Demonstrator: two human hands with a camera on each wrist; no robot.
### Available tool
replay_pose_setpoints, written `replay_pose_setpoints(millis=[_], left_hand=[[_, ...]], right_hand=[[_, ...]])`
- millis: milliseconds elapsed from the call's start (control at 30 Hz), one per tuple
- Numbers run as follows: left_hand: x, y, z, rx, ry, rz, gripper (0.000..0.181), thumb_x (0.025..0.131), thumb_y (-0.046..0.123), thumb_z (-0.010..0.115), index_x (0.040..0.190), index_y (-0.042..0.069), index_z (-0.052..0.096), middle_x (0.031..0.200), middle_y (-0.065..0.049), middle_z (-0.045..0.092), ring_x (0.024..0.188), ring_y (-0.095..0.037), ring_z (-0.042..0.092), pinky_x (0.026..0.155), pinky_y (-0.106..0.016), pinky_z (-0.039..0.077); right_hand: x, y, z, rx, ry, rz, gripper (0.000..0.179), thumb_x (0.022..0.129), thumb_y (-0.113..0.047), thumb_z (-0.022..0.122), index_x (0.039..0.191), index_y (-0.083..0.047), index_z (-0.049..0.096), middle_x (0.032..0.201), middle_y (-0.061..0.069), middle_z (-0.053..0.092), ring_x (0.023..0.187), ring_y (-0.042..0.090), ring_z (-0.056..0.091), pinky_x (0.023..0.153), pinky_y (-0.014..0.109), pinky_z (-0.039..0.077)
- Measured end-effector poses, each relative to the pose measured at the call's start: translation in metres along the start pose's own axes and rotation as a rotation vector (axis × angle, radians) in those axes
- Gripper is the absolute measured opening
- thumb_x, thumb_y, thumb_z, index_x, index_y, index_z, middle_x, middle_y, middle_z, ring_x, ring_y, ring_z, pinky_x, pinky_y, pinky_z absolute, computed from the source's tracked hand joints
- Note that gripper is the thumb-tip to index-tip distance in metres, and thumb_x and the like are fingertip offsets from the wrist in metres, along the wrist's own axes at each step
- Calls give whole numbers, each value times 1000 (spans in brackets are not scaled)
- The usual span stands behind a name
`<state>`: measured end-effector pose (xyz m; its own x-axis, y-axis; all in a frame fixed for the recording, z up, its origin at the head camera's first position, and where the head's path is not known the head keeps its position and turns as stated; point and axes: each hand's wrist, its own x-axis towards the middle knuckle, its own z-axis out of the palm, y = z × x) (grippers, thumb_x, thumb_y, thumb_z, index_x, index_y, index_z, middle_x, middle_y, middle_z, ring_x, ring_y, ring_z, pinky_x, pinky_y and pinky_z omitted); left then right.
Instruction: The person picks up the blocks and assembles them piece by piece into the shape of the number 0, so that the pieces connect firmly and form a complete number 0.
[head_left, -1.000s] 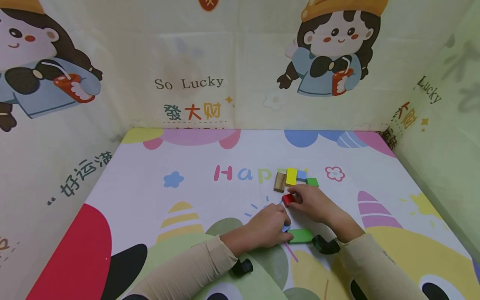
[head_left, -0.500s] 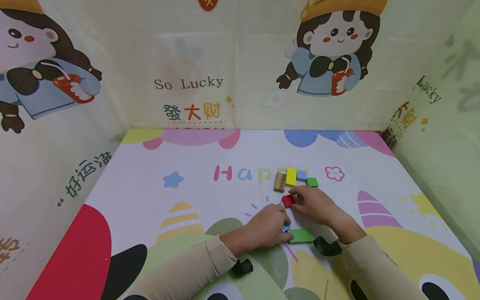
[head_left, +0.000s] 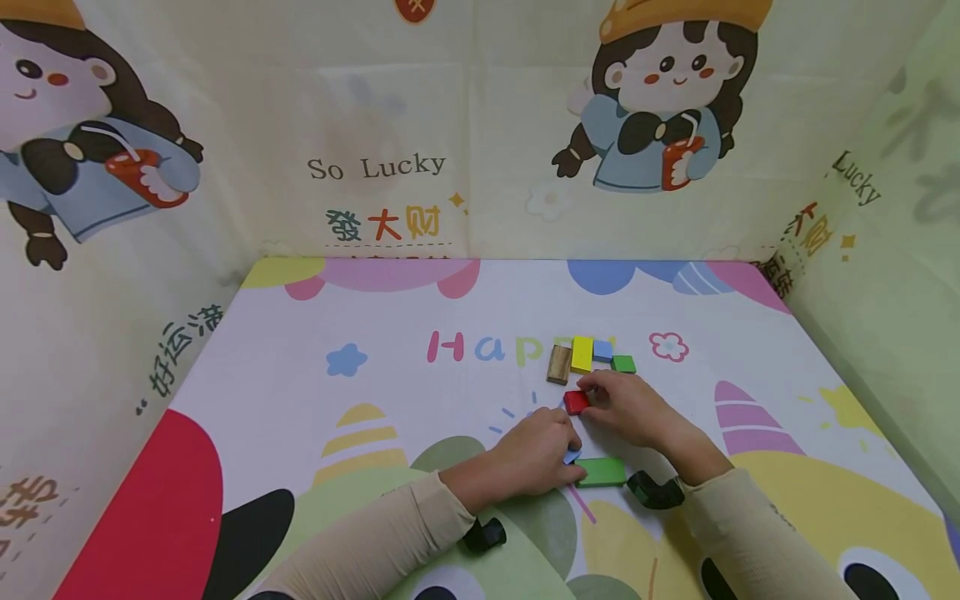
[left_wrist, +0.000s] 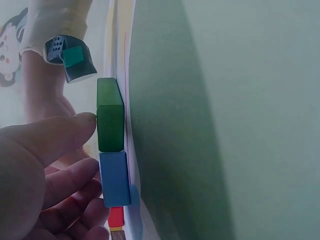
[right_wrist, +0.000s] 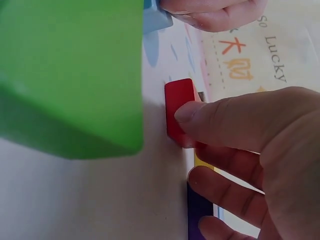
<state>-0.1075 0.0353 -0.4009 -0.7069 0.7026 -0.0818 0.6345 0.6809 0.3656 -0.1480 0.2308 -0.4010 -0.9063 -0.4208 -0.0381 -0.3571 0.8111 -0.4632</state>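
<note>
My left hand lies over two blocks in line on the printed mat. Its thumb rests on the end of a long green block, and its index fingertip is on a blue block, mostly hidden by the fingers in the head view. Both straight fingers touch the upper sides in the left wrist view, other fingers behind. Farther from me, my right hand pinches a small red block, thumb on its near face. That block stands just short of a wooden brown block.
Past the red block, a yellow block, a small blue block and a small green block continue from the brown one in a curve. Black wrist cameras jut below both sleeves. A printed cloth wall rises behind the mat.
The red block has turned slightly in my right hand's fingers since one second ago, and the right wrist has shifted a little. My left hand and the other blocks hold their places.
</note>
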Motion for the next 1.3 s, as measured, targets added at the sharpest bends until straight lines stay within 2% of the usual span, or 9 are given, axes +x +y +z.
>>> replay_pose_setpoints(millis=[267,467,733,1067,1300], left_hand=[[0,0,0,-1,-12,-6,31,87,37,78,106,13,79,99,5,63,95,-10,54,85,-19,45],[0,0,0,-14,-9,-6,30,87,36,78,106,13,78,100,4,63,95,-10,54,85,-19,45],[0,-1,1,-13,0,2,30,88,36,78,105,12,78,99,4,62,92,-10,53,83,-19,44],[1,-1,1,-4,10,6,30,88,37,78,105,13,79,98,4,62,91,-10,53,82,-19,44],[1,-1,0,1,-12,-11,31,88,38,77,107,13,78,100,4,62,93,-10,52,84,-19,44]], right_hand=[[-2,0,3,9,33,-31,37,85,-15,79,117,-2,67,106,7,66,96,25,61,88,46,53],[-2,0,4,14,33,-50,31,87,-13,77,115,-4,68,107,5,67,97,26,62,88,47,53],[1,0,5,12,22,-40,32,87,-13,77,115,-4,68,105,4,67,94,23,62,88,46,53],[-4,-2,2,6,61,-29,38,87,-11,78,120,2,66,113,13,68,102,30,63,91,49,51],[-5,-2,1,32,59,-27,37,87,-11,78,119,2,66,111,12,68,99,29,63,89,47,53]])
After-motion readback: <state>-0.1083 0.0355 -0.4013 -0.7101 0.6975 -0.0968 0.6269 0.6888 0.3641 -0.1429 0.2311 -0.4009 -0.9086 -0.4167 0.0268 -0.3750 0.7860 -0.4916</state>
